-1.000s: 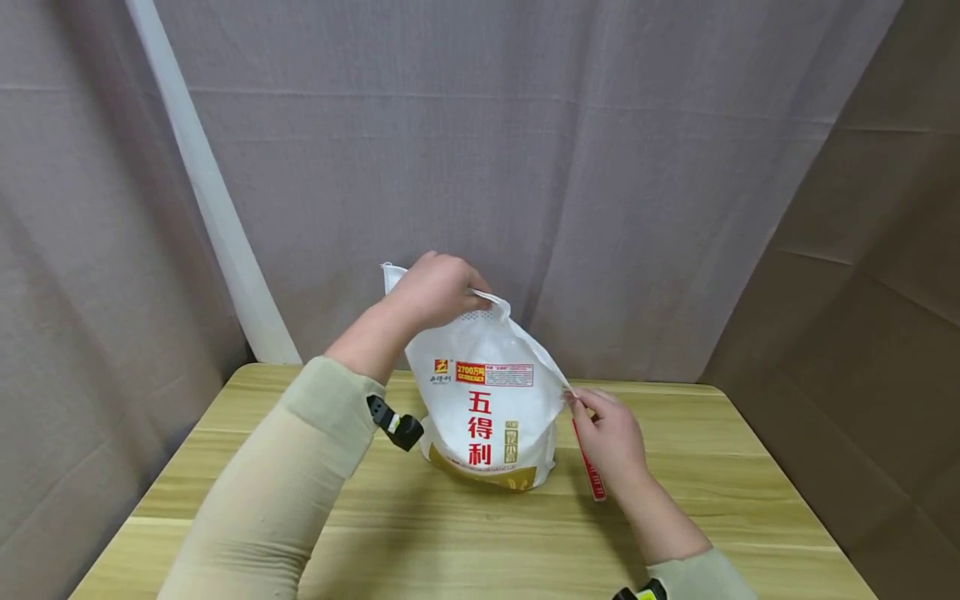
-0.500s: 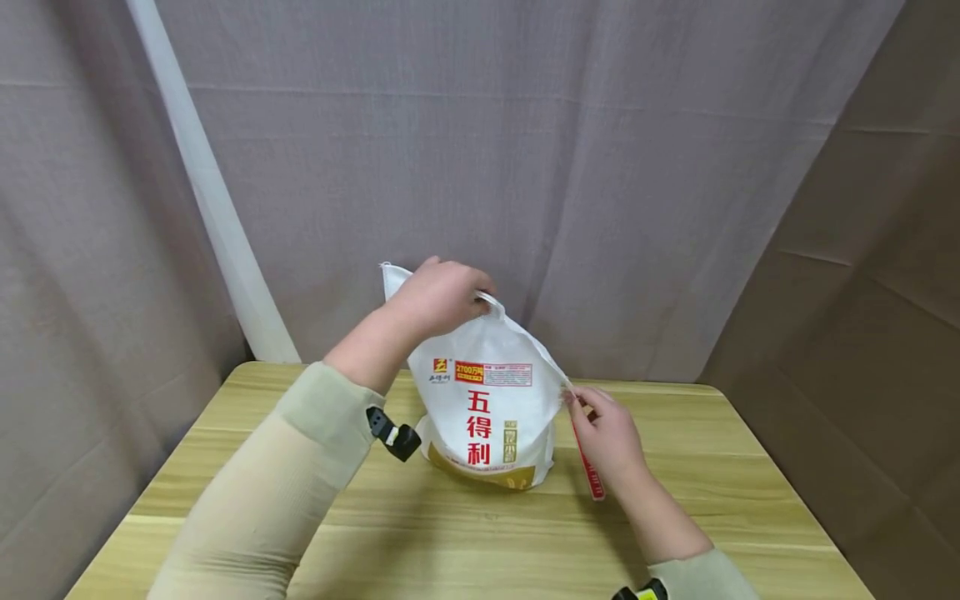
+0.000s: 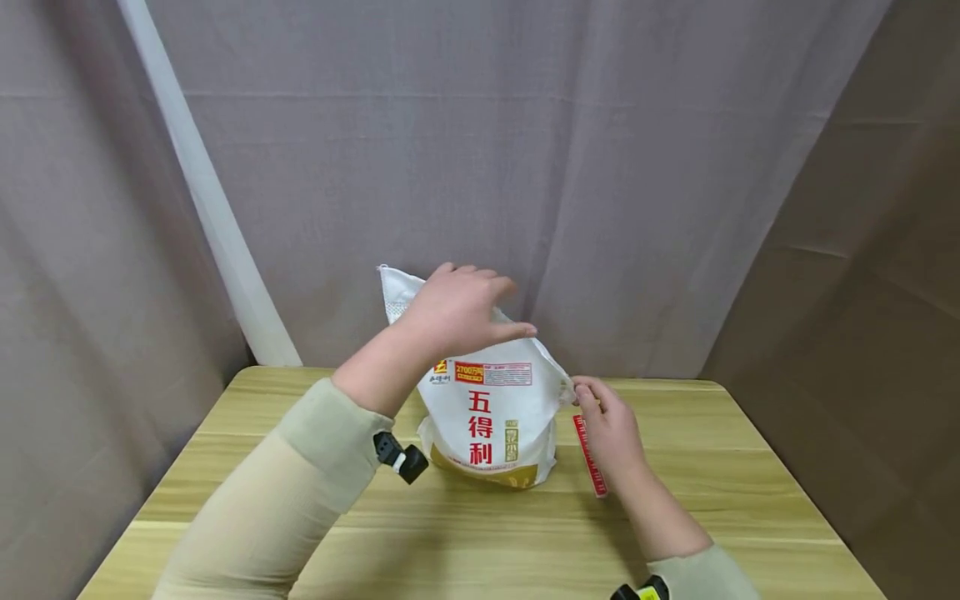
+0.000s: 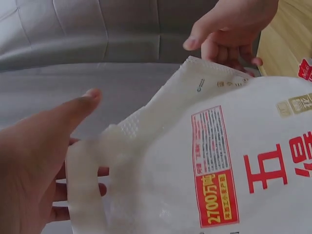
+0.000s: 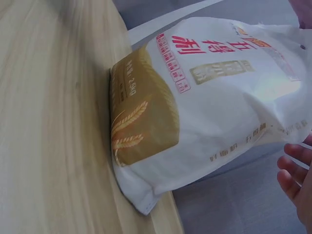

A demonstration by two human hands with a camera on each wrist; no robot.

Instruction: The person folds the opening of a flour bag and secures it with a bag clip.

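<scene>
moved: left hand (image 3: 457, 310) has let go of the bag (image 3: 491, 412) top, fingers now spread just above it | right hand (image 3: 611, 433): fingers pinch the bag's right top corner | bag: upright on tabletop (image 3: 712, 467), mid-rear | red strip (image 3: 589, 457): hangs beside right hand

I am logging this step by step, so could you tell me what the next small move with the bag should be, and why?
Probably the left hand should close on the bag's top edge again. Its fingers are spread over the white flour bag, gripping nothing, while the right hand pinches the bag's corner above the red strip. The bag stands upright on the table.
</scene>
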